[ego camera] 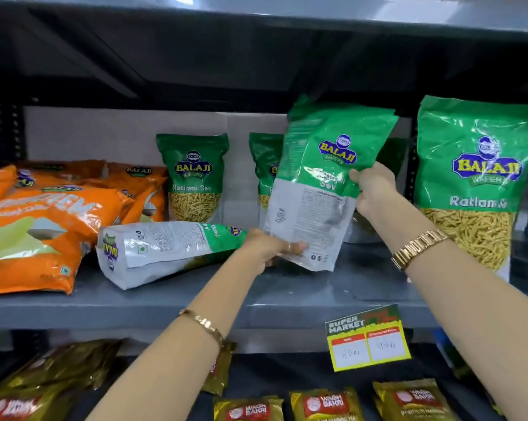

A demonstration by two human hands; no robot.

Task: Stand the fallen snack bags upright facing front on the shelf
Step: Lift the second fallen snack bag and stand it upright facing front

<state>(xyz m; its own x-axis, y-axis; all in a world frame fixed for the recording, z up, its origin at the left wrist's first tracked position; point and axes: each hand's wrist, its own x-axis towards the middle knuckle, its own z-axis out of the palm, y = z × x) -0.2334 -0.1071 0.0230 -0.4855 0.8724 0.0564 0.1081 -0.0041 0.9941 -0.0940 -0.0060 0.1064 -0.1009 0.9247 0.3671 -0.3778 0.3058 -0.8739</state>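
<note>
A green and white Balaji Ratlami Sev bag [317, 189] is held above the grey shelf [171, 302], tilted, with its printed back side toward me. My left hand [271, 247] grips its bottom edge and my right hand [373, 189] grips its right side. A second bag of the same kind [162, 250] lies fallen on its side on the shelf, just left of my left hand. Three more green bags stand upright facing front: one at the back middle [192, 177], one [264, 165] partly hidden behind the held bag, and a large one [475, 183] at the right.
Orange snack bags [41, 226] lie piled at the left of the shelf. A yellow and green price tag [367, 338] hangs on the shelf's front edge. Below it, gold tea packets [326, 404] fill the lower shelf. Another shelf board [256, 41] sits close overhead.
</note>
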